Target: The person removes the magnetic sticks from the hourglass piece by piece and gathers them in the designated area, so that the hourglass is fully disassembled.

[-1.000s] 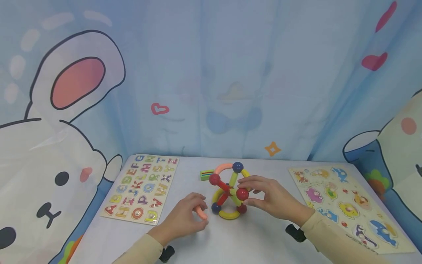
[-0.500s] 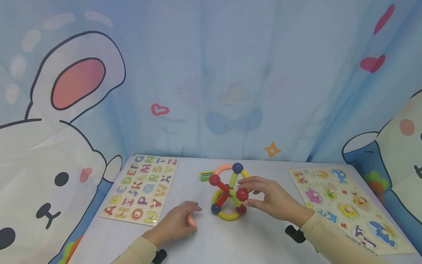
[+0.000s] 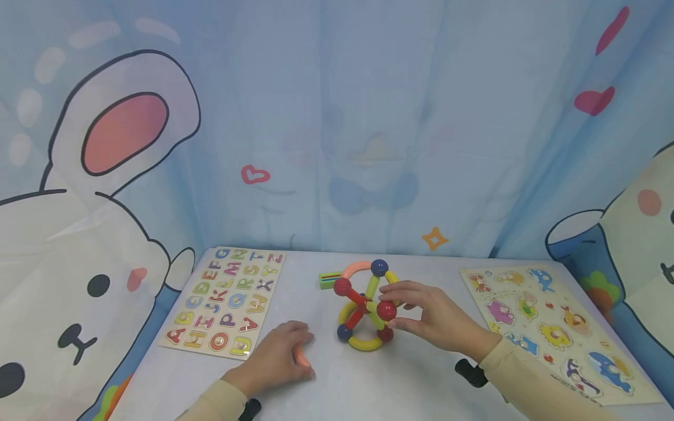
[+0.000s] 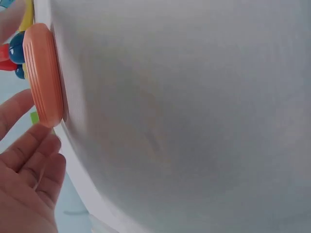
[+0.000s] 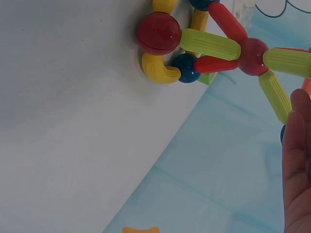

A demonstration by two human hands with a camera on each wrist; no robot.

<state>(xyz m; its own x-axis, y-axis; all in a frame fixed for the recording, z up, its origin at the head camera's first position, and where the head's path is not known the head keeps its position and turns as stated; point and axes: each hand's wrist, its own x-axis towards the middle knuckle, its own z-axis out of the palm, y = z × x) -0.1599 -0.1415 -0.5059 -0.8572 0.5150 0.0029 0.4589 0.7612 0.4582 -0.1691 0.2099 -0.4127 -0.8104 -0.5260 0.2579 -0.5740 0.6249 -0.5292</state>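
Right hand (image 3: pixel 439 321) pinches a red plastic ball (image 3: pixel 387 310) on a multicoloured frame (image 3: pixel 362 302) a tug could topple; relaxed left hand (image 3: pixel 276 358) flanks a salmon arc (image 4: pixel 43 75) at the frame's eight o'clock.

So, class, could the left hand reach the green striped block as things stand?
Probably yes: an open lane of tabletop between the letter puzzle board and ball-and-stick model leads from the left hand to the green striped block. The orange curved stick at that hand may need leaving first.

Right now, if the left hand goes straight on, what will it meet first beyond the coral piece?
Probably the ball-and-rod toy, at its lower-left blue ball or the yellow arc above; depth makes this uncertain.
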